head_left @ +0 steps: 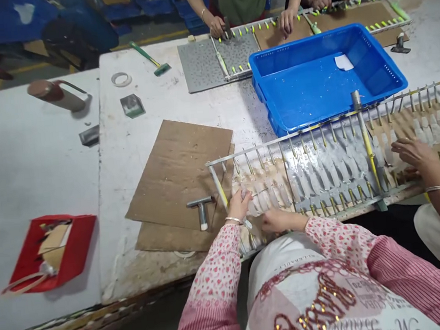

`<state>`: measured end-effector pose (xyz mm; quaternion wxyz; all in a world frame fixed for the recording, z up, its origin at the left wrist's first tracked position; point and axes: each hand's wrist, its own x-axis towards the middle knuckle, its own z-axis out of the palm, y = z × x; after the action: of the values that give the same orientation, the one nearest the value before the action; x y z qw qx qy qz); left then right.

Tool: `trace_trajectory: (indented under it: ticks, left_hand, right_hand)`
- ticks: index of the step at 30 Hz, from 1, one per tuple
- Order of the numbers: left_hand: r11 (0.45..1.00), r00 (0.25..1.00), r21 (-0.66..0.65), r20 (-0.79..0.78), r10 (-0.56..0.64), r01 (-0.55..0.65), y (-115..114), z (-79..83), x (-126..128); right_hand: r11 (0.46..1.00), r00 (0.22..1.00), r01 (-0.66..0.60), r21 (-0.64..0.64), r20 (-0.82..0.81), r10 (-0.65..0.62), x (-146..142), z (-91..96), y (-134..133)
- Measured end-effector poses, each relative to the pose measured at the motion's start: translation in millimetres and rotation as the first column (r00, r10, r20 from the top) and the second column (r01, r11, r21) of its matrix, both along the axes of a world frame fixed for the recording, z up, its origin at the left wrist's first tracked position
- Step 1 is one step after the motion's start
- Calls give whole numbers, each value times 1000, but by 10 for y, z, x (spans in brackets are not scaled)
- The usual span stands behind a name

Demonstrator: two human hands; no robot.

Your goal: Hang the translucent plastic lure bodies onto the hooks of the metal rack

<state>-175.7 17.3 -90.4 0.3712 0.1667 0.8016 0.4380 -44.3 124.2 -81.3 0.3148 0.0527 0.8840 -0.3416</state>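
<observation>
A long metal rack (219, 188) lies in front of me, with rows of small pegs along its two long sides and pale, translucent, elongated pieces (313, 177) lined up between them. At the rack's left end, my left hand (240, 205) pinches a small whitish translucent piece (244, 192). My right hand (278, 220) is closed low over the rack's near side, just right of the left one. Whatever its fingers hold is hidden from view. Another whitish piece (248, 224) shows between my two hands.
Brown cardboard sheets (182, 168) and a T-shaped metal tool (202, 213) lie to the left. Beyond the rack stands a blue bin (313, 85). A red box (54, 251) sits far left. A co-worker's hand (415, 153) is over the rack at right; others work across the table.
</observation>
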Motion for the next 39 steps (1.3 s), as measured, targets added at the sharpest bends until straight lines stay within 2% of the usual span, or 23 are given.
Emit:
trace_trajectory:
  ticks: [2, 6, 12, 17, 22, 25, 39]
  left_hand:
    - [999, 999, -36, -33, -5, 3, 17, 26, 12]
    - [996, 996, -92, -91, -19, 10, 29, 37, 30]
    - [985, 976, -170, -214, -31, -7, -6, -96, 118]
    - [984, 964, -168, -266, 16, -62, -58, -184, 224]
    - [967, 950, -256, -305, -65, -16, -58, -179, 286]
    - [961, 956, -276, -278, -91, 11, -57, -177, 303]
    - [964, 956, -263, -287, -58, -20, -61, -140, 346]
  right_hand:
    - [999, 998, -49, 15, 49, 48, 138, -134, -206]
    - [999, 998, -4, 40, 62, 1, 207, -346, -486]
    - [992, 992, 127, 25, -1, -127, 368, -501, -546]
    - [974, 974, 224, 21, -37, -223, 450, -564, -536]
    - [958, 956, 288, -1, -58, -288, 453, -591, -548]
    - [951, 949, 308, -12, -66, -308, 447, -577, -540]
    - [970, 969, 236, -62, -64, -240, 439, -590, -505]
